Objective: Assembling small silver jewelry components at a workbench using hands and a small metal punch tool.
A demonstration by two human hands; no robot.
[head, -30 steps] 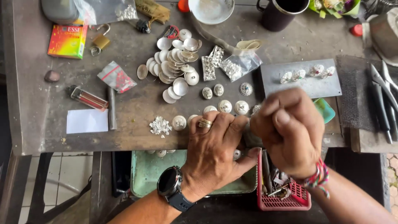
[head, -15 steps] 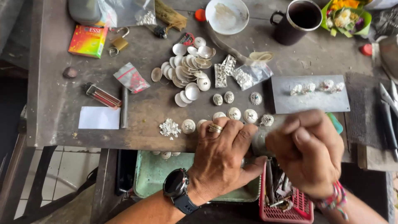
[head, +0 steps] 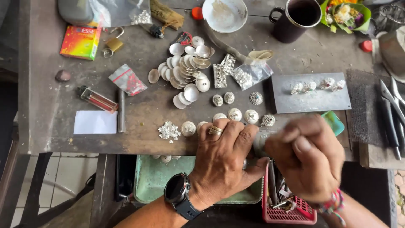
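Here, working at the near edge of the table (head: 50, 126). Left hand (head: 223, 156), wearing a ring (head: 215, 130) and a dark watch (head: 176, 188), lying palm down with fingers spread on the table edge, thumb reaching right toward a small silver piece (head: 260, 142). Right hand (head: 310, 158), blurred, curling over that piece from the right; grip narrow, fingers bunched, though what exactly is pinched inside cannot be told. Silver piece sitting between the two hands, just at the table edge, mostly hidden.

Lying just beyond the left knuckles: a row of small round silver domes (head: 235, 114), and left of them a little heap of silver scraps (head: 169, 131). Farther back, spreading over the middle of the table, a pile of shallow discs (head: 187, 69), with clear bags (head: 249, 75) of silver bits beside it. Resting to the right, a grey metal plate (head: 312, 99) carrying a few tiny ornaments. Standing at the far edge: a white bowl (head: 225, 14) and a dark mug (head: 297, 19). Lying at left: a white paper slip (head: 95, 122), a lighter (head: 97, 99), an orange box (head: 81, 42), a padlock (head: 112, 44). Sitting below the table edge: a green tray (head: 156, 177) under the left hand and a red basket (head: 287, 213) of tools under the right. Pliers (head: 390, 114) lying at the far right.
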